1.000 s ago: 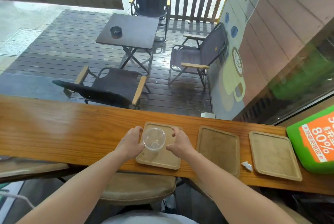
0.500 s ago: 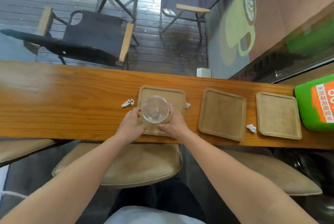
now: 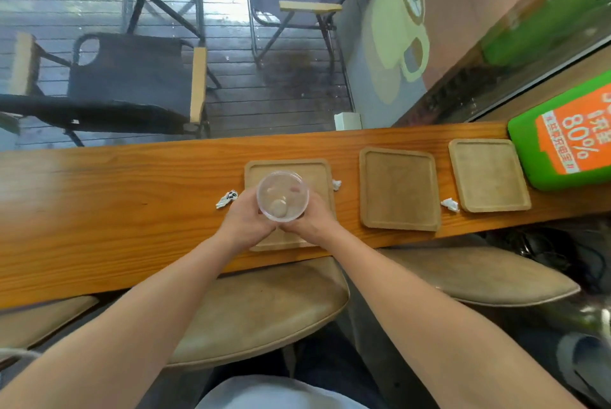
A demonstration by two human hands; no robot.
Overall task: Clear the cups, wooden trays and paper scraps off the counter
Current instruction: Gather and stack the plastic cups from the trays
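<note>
A clear plastic cup is held over the left wooden tray on the wooden counter. My left hand and my right hand both grip the cup's sides from below. Two more wooden trays lie to the right: a middle tray and a right tray. Paper scraps lie on the counter: one left of my left hand, one at the left tray's right edge, one between the middle and right trays.
A green and orange box stands at the counter's far right end. Padded stools sit under the counter's near edge. Beyond the window glass are folding chairs and a table on a wet deck.
The view has tilted further down. Both hands have closed in under the cup and hold it slightly nearer to me over the tray.
</note>
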